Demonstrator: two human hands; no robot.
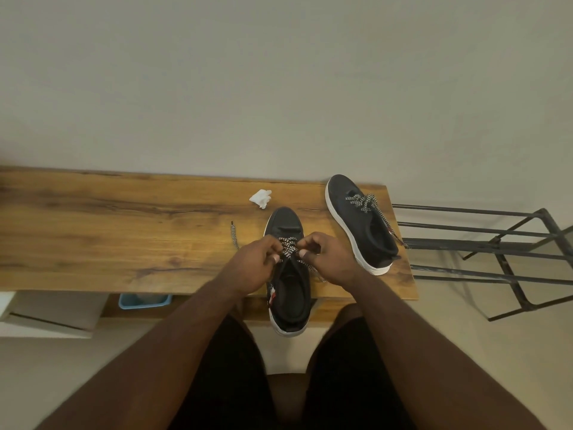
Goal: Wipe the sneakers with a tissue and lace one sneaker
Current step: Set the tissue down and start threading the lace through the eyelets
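Observation:
A black sneaker point(290, 293) with a white sole lies on the wooden table point(124, 231), toe away from me, its heel past the near edge. My left hand point(252, 265) and my right hand point(328, 259) both pinch its black-and-white lace point(288, 247) over the eyelets. One lace end point(233, 235) trails left on the table, another runs out under my right hand. A second black sneaker point(359, 221), laced, lies at the table's right end. A crumpled white tissue point(261, 197) sits behind the near sneaker.
A black metal rack point(496, 243) stands right of the table. Under the table's near edge are a blue tray point(144, 301) and a white box point(46, 315). A plain wall rises behind the table. My legs in dark shorts are below.

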